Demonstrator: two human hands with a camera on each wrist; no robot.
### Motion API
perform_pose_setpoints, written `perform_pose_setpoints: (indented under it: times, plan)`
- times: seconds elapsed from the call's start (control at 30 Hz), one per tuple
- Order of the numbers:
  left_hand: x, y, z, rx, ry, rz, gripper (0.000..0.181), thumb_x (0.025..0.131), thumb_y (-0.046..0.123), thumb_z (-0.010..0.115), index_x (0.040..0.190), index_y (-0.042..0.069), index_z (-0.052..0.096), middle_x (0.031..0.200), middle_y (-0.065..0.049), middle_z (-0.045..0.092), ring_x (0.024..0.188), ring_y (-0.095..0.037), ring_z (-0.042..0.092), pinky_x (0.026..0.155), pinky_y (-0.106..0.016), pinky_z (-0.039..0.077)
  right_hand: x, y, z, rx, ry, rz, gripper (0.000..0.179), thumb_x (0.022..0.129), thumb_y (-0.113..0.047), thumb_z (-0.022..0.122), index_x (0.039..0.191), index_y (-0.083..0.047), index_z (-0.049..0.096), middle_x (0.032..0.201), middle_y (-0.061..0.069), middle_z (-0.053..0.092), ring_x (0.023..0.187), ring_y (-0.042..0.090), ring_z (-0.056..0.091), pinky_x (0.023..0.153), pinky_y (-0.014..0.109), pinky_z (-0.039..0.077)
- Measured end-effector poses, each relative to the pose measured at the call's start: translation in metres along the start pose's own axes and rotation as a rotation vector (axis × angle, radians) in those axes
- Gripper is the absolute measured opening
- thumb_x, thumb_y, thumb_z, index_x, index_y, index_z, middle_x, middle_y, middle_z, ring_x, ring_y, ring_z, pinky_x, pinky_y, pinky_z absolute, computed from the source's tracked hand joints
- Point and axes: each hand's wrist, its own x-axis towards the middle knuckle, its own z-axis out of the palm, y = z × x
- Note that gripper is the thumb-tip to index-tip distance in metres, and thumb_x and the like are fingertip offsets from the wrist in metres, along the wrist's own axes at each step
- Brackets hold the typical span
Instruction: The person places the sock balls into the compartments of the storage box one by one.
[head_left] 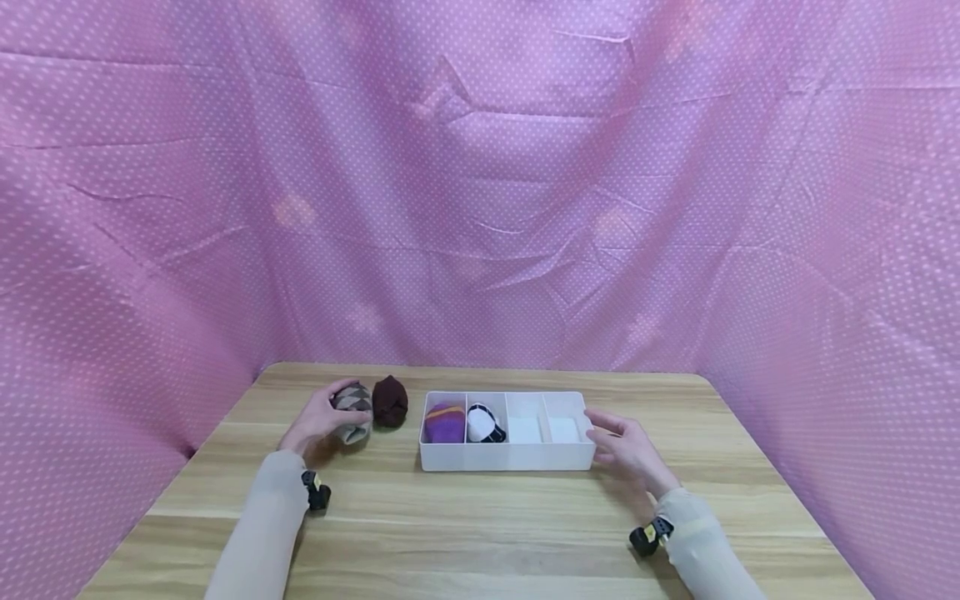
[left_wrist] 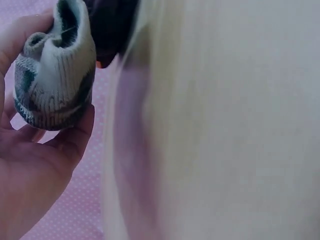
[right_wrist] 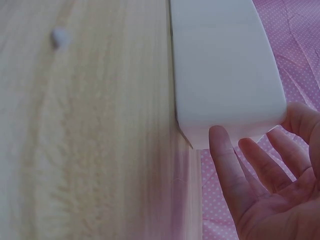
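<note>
At the left of the table, my left hand point(head_left: 317, 423) grips a rolled-up sock point(head_left: 352, 402) with a grey, beige and white pattern. Close up in the left wrist view, the thumb and fingers curl round the sock's point(left_wrist: 62, 75) ribbed body, its folded opening facing up. A dark brown rolled sock point(head_left: 390, 402) lies right beside it. My right hand point(head_left: 632, 454) touches the right end of a white divided box point(head_left: 510, 457). In the right wrist view, that hand's fingers point(right_wrist: 227, 165) are extended, tips against the end of the box.
A purple sock point(head_left: 446, 427) with an orange stripe fills the box's leftmost compartment. Next to it sits a white and black sock point(head_left: 483, 423). The two right compartments show white inside. Pink dotted cloth point(head_left: 495, 208) hangs behind and beside the wooden table point(head_left: 450, 533).
</note>
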Motion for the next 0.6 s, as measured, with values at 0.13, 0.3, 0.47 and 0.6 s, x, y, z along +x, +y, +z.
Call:
perform_pose_setpoints:
  times: [0.13, 0.3, 0.47, 0.6]
  plan:
    - [0.001, 0.004, -0.002, 0.001, 0.025, 0.029, 0.091, 0.076, 0.032, 0.084, 0.151, 0.014, 0.037, 0.136, -0.024, 0.052, 0.118, -0.035, 0.052, 0.092, -0.034, 0.046, 0.001, 0.001, 0.000, -0.001, 0.006, 0.004, 0.055, 0.096, -0.013, 0.061, 0.146, -0.001, 0.043, 0.153, 0.024, 0.037, 0.116, 0.027, 0.061, 0.091, 0.043, 0.055]
    - [0.000, 0.011, -0.001, -0.005, 0.030, 0.045, 0.092, 0.076, 0.035, 0.084, 0.151, 0.014, 0.036, 0.136, -0.022, 0.053, 0.116, -0.033, 0.054, 0.090, -0.031, 0.046, 0.000, 0.001, 0.002, 0.000, 0.012, 0.016, 0.054, 0.096, -0.013, 0.062, 0.146, -0.003, 0.044, 0.153, 0.022, 0.038, 0.117, 0.030, 0.061, 0.091, 0.042, 0.056]
    - [0.000, 0.024, 0.005, -0.060, 0.057, 0.082, 0.087, 0.076, 0.034, 0.085, 0.149, 0.015, 0.041, 0.132, -0.020, 0.057, 0.110, -0.029, 0.057, 0.088, -0.029, 0.049, 0.000, 0.000, 0.003, -0.003, 0.002, -0.002, 0.056, 0.096, -0.014, 0.062, 0.146, -0.002, 0.042, 0.153, 0.023, 0.037, 0.117, 0.031, 0.060, 0.091, 0.043, 0.055]
    - [0.001, 0.035, 0.014, -0.090, 0.080, 0.102, 0.085, 0.075, 0.035, 0.085, 0.148, 0.018, 0.044, 0.133, -0.019, 0.058, 0.110, -0.028, 0.058, 0.091, -0.032, 0.049, -0.001, -0.001, 0.001, 0.002, -0.009, -0.002, 0.057, 0.096, -0.014, 0.061, 0.147, -0.001, 0.041, 0.154, 0.024, 0.035, 0.117, 0.031, 0.061, 0.092, 0.044, 0.055]
